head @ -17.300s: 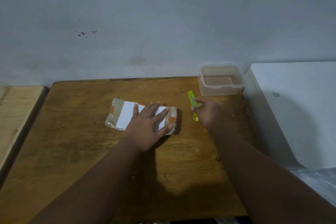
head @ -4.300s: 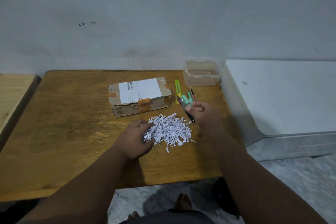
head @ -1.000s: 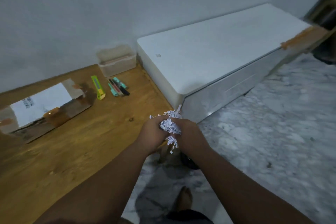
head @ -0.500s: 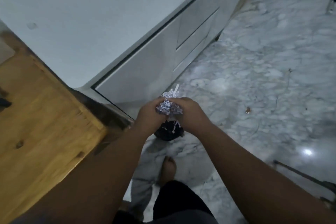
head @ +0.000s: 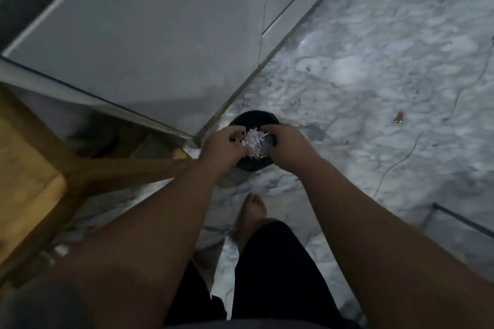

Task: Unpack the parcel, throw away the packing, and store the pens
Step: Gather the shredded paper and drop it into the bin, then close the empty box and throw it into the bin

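Throwing away the packing: left hand [head: 223, 148] and right hand [head: 287, 141] cup the shredded paper [head: 254, 141] above the black bin [head: 252, 164]; next, spread fingers and drop it in

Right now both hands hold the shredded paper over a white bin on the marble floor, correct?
Not quite: the bin is black, not white. The head view shows the left hand and right hand cupping the shredded paper directly above it, on the marble floor.
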